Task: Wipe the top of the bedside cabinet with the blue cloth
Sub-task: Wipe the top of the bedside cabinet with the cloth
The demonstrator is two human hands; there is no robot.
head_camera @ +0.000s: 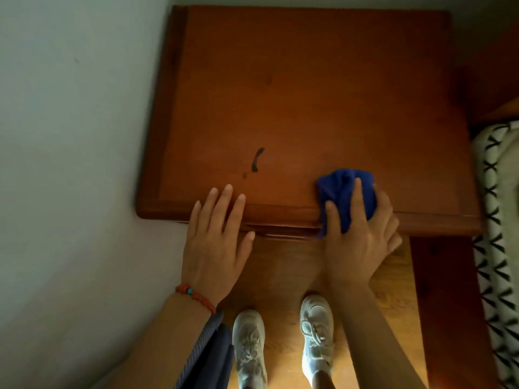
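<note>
The right hand [362, 234] grips the bunched blue cloth [345, 196] at the bedside cabinet [309, 94] front edge. The left hand [217, 234] rests flat, fingers straight, beside it. Risk: bunched cloth may skip the dark stain [257, 160] nearby.

The cabinet [309, 94] is reddish wood with a smooth, faintly glossy top, the cloth [344, 189] soft and fuzzy, the floor [283, 268] pale wood, the wall [70, 136] matt.
</note>
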